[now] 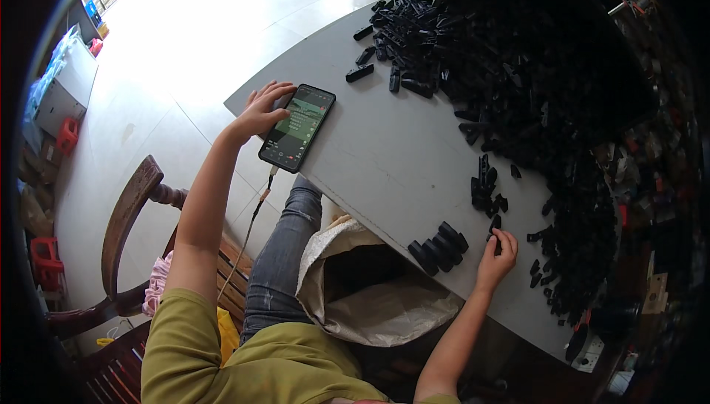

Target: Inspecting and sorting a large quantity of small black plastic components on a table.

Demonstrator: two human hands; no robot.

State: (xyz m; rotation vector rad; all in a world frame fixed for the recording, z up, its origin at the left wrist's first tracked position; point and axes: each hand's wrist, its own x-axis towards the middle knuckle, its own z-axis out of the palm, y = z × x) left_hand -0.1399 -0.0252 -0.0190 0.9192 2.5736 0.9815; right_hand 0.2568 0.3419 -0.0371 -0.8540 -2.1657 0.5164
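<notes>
Head view: left hand (260,112) rests open fingers on black slab smartphone (297,127) at grey table's (384,160) left edge, right hand (497,257) pinches small black plastic part (495,223) near right.

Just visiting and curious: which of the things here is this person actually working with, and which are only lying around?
In hand:
- left hand touching the black smartphone
- right hand on a small black plastic part
- row of assembled black plastic pieces
- big heap of black plastic parts
- open tan sack under the grey table edge

Lying about:
- wooden chair
- red plastic stools
</notes>
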